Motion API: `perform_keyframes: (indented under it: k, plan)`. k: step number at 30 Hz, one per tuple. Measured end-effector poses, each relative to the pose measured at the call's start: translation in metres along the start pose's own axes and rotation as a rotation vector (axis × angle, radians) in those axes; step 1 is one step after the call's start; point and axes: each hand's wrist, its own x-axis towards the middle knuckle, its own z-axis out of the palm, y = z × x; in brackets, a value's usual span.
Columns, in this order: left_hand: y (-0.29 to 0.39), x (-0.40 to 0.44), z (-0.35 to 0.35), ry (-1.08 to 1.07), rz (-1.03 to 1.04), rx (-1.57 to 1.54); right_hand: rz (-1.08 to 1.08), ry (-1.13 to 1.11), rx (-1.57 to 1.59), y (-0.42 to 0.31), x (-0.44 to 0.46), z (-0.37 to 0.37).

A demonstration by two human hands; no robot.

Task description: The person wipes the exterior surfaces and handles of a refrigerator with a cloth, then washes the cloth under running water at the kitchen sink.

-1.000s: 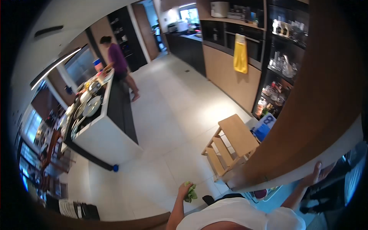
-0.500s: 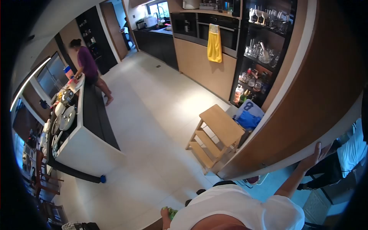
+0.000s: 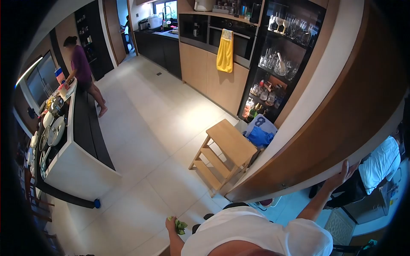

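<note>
My left hand (image 3: 171, 224) is low in the view, left of my white shirt, with its fingers closed around a small bunch of green leaves (image 3: 181, 227). The exact kind of leaf cannot be made out. To the right, my right hand (image 3: 344, 174) is stretched out against the edge of a large brown wooden door (image 3: 303, 123). Its thumb points up along that edge and the fingers extend away, partly hidden. Nothing loose shows in this hand.
A wooden step stool (image 3: 230, 143) stands ahead, beside a bin with a blue bag (image 3: 260, 136). A counter (image 3: 81, 168) with pots runs along the left, where a person in purple (image 3: 81, 64) works. Behind the door, another person in a light shirt (image 3: 378, 160) bends over.
The view has shifted, so the room sits further left. My left hand and the leaves have risen further into sight. My right hand is still at the door edge.
</note>
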Motion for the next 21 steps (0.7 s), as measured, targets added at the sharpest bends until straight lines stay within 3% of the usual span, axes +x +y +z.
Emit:
perform_keyframes:
  k: [4, 8, 10, 17, 19, 21]
  plan:
    - [0.020, -0.007, 0.004, 0.013, -0.078, 0.023, 0.030, 0.011, 0.030, 0.000, -0.001, 0.000]
    - [0.003, -0.001, -0.005, 0.050, -0.066, 0.286, -0.062, 0.046, -0.097, 0.021, 0.003, -0.014]
    - [-0.008, -0.002, -0.012, 0.066, -0.107, 0.326, 0.014, 0.044, 0.007, 0.008, -0.001, -0.006]
    - [-0.039, 0.000, -0.036, 0.077, -0.214, 0.216, 0.064, 0.029, 0.059, -0.009, -0.007, 0.005]
    - [-0.035, 0.005, -0.041, 0.130, -0.212, 0.280, -0.308, 0.011, -0.377, 0.040, -0.005, -0.035]
    - [-0.032, 0.025, -0.043, 0.128, -0.198, 0.065, -0.316, 0.063, -0.412, 0.049, 0.001, -0.037]
